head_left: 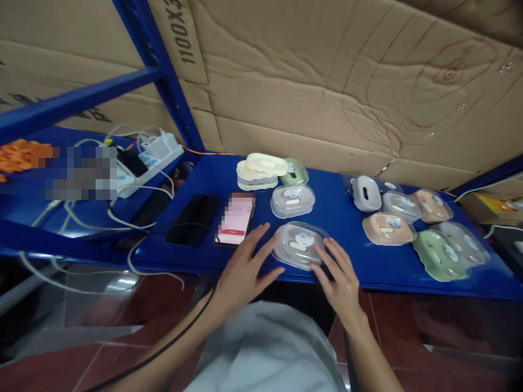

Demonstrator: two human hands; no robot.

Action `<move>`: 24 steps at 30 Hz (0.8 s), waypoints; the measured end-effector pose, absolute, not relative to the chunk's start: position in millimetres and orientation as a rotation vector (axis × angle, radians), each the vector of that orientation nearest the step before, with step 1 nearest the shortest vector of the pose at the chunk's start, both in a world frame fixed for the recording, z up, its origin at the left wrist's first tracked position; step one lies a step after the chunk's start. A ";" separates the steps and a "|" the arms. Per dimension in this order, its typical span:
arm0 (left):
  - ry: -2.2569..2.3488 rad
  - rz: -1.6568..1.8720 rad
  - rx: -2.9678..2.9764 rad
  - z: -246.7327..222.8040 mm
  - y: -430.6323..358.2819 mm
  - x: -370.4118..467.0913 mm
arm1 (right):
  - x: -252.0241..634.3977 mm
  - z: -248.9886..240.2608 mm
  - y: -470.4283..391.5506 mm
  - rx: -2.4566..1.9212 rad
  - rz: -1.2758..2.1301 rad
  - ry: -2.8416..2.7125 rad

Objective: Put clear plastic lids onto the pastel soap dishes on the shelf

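Observation:
A grey soap box with a clear lid (300, 246) lies on the blue shelf in front of me, a round label on its top. At its left side, my left hand (249, 267) has its fingers spread, the tips near or touching the lid's edge. On the opposite side, my right hand (338, 272) is open too, with fingertips at the lid's right rim. Behind this box sits a paler soap box (293, 201), also under a clear cover. Whether the fingers press on the box I cannot tell.
Several soap boxes stand to the right, among them a peach one (389, 228) and a green one (439, 255). Cream soap trays (265, 164) are stacked at the back. Left lie a lit phone (236, 218), a dark phone (193, 219) and a power strip (157, 155) with cables.

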State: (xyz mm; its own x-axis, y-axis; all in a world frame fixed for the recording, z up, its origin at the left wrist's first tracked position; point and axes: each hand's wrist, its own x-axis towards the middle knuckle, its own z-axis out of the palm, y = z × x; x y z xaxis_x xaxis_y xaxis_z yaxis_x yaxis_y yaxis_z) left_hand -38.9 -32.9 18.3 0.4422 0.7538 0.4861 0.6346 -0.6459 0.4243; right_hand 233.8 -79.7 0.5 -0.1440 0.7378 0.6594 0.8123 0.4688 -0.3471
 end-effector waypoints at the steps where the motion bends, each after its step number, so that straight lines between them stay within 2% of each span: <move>1: 1.185 0.964 2.503 16.4 -32.8 -33.5 | 233.5 2.2 -81.1 -1.294 -0.118 -1.918; 10: 1.063 0.861 2.269 7.9 -23.8 -18.4 | 235.1 1.9 -82.7 -1.306 -0.104 -2.080; 24: 1.055 0.897 2.036 7.3 -30.3 -13.0 | 251.9 3.1 -87.8 -1.358 -0.047 -2.126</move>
State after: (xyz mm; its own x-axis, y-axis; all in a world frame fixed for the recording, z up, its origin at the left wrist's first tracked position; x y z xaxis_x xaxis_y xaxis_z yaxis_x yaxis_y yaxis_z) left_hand -13.0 -30.3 7.3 0.4376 0.8587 0.2668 0.4007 -0.4518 0.7971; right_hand 251.9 -87.8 3.1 -0.2889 0.8122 0.5068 0.8339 0.4736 -0.2835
